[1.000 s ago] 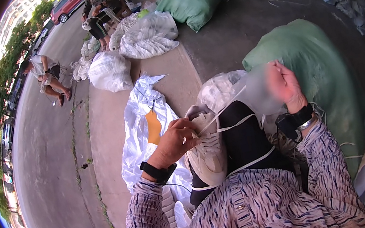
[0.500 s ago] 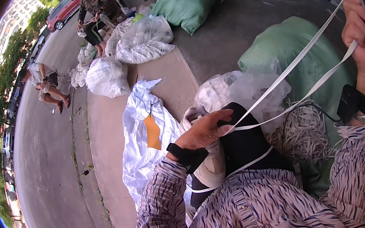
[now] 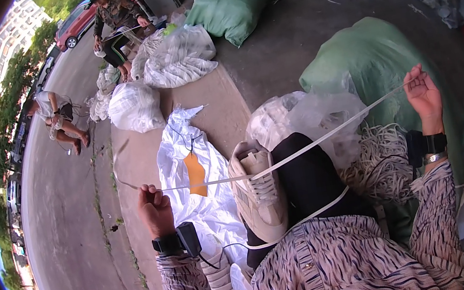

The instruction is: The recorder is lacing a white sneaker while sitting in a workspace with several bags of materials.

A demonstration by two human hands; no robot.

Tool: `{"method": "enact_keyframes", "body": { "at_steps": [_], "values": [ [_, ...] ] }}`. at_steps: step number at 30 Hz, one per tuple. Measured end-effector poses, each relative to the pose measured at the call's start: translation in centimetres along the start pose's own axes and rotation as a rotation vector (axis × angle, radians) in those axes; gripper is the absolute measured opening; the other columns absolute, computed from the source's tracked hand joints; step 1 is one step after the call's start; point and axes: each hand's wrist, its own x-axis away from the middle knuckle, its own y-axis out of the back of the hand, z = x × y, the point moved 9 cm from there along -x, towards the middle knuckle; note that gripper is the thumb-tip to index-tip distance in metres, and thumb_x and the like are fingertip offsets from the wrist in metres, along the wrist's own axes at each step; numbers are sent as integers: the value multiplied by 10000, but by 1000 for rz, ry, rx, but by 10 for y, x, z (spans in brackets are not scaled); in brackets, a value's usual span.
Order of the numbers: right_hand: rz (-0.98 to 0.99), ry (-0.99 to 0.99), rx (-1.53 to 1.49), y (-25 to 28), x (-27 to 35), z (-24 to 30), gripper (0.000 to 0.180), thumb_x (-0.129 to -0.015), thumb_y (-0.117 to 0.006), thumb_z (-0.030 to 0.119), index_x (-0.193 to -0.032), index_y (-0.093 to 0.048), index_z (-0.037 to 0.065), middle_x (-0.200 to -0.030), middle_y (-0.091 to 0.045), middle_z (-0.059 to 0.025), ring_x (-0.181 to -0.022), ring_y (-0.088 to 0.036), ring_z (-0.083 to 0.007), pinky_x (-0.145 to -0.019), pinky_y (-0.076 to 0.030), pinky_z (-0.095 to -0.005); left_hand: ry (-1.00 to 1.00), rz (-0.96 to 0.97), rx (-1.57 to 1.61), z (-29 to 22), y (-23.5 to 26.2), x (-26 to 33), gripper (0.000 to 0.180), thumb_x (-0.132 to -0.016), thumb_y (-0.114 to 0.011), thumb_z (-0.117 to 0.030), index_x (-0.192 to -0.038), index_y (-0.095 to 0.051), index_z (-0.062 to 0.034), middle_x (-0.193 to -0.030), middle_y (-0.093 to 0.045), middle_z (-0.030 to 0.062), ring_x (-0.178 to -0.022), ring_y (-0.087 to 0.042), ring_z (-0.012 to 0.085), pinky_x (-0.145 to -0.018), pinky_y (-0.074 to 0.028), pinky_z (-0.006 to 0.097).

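Observation:
On my dark-trousered lap rests a beige sneaker (image 3: 258, 195) with pale laces crossed over its tongue. A flat white shoelace (image 3: 327, 134) stretches across its upper opening, bending there, with both sides pulled taut. My left hand (image 3: 155, 210) is closed on the left part, out to the side, and a loose end curls up beyond it. Raised at the right, my right hand (image 3: 423, 95) pinches the other part near its end. A thin white cord (image 3: 318, 210) loops over my leg and around the sneaker's toe. Dark bands are on both wrists.
A white sheet with an orange patch (image 3: 195, 175) lies left of my lap. At right are a heap of white laces (image 3: 386, 166), clear plastic bags (image 3: 331, 117) and a big green sack (image 3: 375, 55). Two people (image 3: 118, 23) sit farther off among bags.
My left hand has moved left from beside the sneaker, drawing lace out. My right hand has come lower and inward. The loop between the hands has become one taut line through the shoe's top.

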Motion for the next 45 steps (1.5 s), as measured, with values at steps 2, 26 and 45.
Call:
{"method": "enact_keyframes", "body": {
  "at_steps": [2, 26, 45],
  "values": [
    [304, -167, -78, 47, -34, 33, 162, -931, -472, 204, -884, -546, 68, -912, -603, -70, -667, -499, -148, -647, -435, -290, -65, -128, -52, -28, 44, 0, 157, -945, -428, -208, -836, -509, -129, -719, -516, -21, -514, -387, 69, -441, -293, 201],
    [1017, 175, 1730, 10, 125, -290, 91, -776, -614, 103, -748, -580, 23, -637, -602, -127, -593, -611, -266, -538, -461, -357, -12, 398, -909, 128, -98, 75, 161, -915, -549, -145, -894, -566, 14, -794, -592, 15, -696, -521, 72, -654, -444, 213],
    [1010, 0, 1842, 13, 133, -308, 97, -790, -564, 122, -762, -565, 29, -676, -612, -157, -659, -618, -317, -592, -476, -404, 243, 352, -822, 145, -80, 74, 257, -896, -567, -242, -822, -612, 1, -725, -569, -15, -657, -474, 56, -620, -381, 196]
  ]
}}
